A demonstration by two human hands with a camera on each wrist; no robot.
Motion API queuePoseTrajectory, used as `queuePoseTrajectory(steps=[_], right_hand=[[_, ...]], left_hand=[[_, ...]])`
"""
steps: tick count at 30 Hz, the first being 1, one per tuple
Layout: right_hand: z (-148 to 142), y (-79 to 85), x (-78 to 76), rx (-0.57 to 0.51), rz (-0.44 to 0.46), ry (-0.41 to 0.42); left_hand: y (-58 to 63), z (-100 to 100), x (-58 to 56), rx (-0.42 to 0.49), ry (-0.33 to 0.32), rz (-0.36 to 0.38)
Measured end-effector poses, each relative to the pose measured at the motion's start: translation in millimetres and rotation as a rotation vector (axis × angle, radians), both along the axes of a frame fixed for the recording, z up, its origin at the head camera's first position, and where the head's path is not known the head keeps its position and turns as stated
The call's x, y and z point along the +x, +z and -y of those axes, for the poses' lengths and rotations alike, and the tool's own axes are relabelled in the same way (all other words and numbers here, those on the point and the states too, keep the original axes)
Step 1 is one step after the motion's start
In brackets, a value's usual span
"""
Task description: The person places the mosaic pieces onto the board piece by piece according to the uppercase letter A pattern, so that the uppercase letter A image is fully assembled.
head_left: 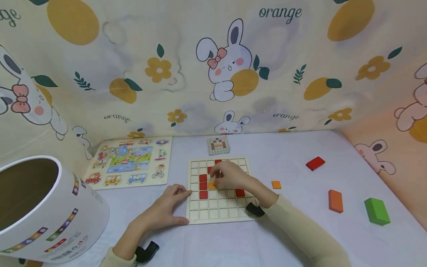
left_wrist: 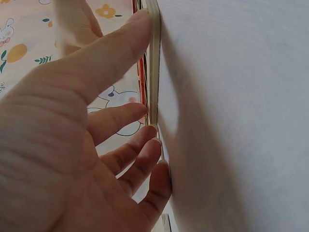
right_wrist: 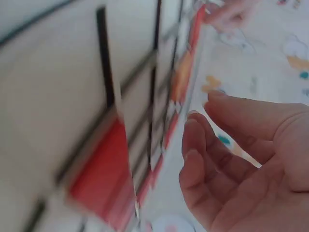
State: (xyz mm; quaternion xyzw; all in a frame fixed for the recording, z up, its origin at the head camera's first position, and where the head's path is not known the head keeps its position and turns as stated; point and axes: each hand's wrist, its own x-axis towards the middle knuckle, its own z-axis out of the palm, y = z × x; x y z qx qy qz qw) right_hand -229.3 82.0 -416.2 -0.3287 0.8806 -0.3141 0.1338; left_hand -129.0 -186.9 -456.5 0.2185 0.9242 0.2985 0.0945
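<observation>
My left hand point(head_left: 168, 207) lies flat, bracing the grid board point(head_left: 218, 190) at its left edge; my right hand point(head_left: 230, 176) hovers over its centre, fingers loosely curled, seating an orange tile point(head_left: 212, 185). Next, I judge: press it flush.

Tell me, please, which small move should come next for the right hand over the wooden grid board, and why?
Probably lift the right hand clear. The small orange square tile already lies in a cell of the wooden grid board beside the red square tiles, and the left hand steadies the edge.
</observation>
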Motion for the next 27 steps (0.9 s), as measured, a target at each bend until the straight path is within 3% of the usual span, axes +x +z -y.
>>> queuePoseTrajectory(steps=[5,11,15,21,27], right_hand=[[-51,7.5,-5.1,-0.032,0.052,-0.078],[-130,-0.8,-3.9,-0.030,0.098,-0.161],[-166,-5.5,2.4,-0.002,0.122,-0.219],[-187,-10.6,8.1,0.005,0.119,-0.243],[-185,-15.1,8.7,0.022,0.124,-0.250]], left_hand=[[0.1,0,-0.7,0.001,-0.001,0.004],[-0.1,1,-0.7,-0.010,-0.004,-0.002],[0.9,0,-0.3,-0.006,0.002,0.001],[2.4,-1,0.6,-0.002,-0.001,-0.006],[2.3,0,0.9,-0.001,0.002,-0.001]])
